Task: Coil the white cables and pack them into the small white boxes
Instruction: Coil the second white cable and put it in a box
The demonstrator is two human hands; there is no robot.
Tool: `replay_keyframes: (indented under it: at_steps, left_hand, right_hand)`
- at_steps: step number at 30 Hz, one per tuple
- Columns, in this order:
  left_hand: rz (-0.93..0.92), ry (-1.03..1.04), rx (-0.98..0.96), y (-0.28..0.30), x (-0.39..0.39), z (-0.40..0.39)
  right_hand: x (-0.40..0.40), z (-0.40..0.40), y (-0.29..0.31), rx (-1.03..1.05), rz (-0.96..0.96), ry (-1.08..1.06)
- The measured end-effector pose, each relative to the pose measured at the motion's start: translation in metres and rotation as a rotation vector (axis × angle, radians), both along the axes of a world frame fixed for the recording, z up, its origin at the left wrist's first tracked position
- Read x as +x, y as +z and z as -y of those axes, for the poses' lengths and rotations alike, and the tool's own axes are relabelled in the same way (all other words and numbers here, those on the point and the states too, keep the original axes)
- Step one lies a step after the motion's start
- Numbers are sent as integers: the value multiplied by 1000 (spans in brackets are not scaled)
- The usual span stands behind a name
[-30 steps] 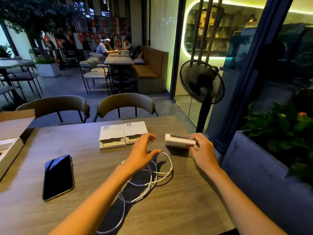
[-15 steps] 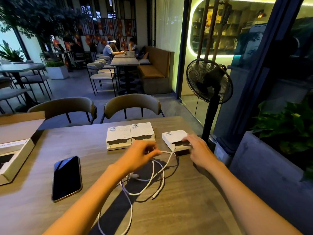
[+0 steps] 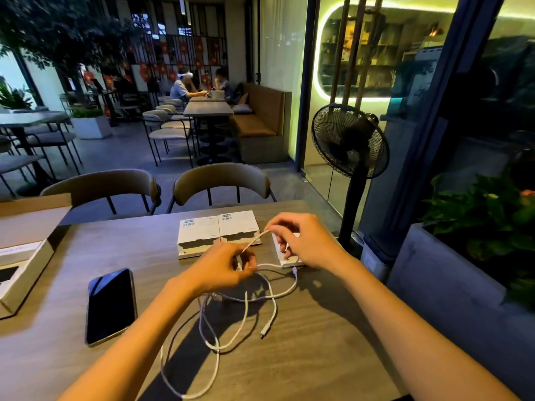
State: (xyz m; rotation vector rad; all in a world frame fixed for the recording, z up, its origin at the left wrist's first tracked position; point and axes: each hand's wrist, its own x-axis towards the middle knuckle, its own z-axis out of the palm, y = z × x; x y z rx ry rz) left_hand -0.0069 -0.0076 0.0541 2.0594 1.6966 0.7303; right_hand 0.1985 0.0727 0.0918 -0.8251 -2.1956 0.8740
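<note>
White cables (image 3: 246,311) lie in loose tangled loops on the wooden table (image 3: 304,357) in front of me. My left hand (image 3: 223,267) pinches one cable strand just above the table. My right hand (image 3: 304,241) holds the same strand a little higher, so a short taut piece runs between my hands. Under my right hand sits a small white box (image 3: 289,262), mostly hidden. Two more small white boxes (image 3: 217,231) stand side by side behind my left hand. One cable plug (image 3: 263,334) rests free on the table.
A dark phone (image 3: 111,305) lies face up at the left. A larger open cardboard box (image 3: 23,256) sits at the table's left edge. Two chairs (image 3: 223,183) stand behind the table, and a black pedestal fan (image 3: 348,157) and a planter (image 3: 463,270) stand at the right.
My right hand set the third box down on the table, let go of it, then took hold of the cable. My left hand picked up a strand and lifted it.
</note>
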Motion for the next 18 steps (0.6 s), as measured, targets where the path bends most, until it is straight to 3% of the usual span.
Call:
replay_keyframes:
  at_steps: [5,11,15,18]
  left_hand:
    - [94,35,-66,8,-11,1]
    - [26,127,-99,-6,-37,2]
    - [-93,158,-96,-15,-38,6]
    - [-50,151,11,-8,-28,7]
  right_hand:
    - [-2,0,21,168,-302,-172]
    - [19,-27,40,63,-802,-461]
    - [32,-34,36,31,-794,-593]
    - [33,-30,31,82,-548,-615]
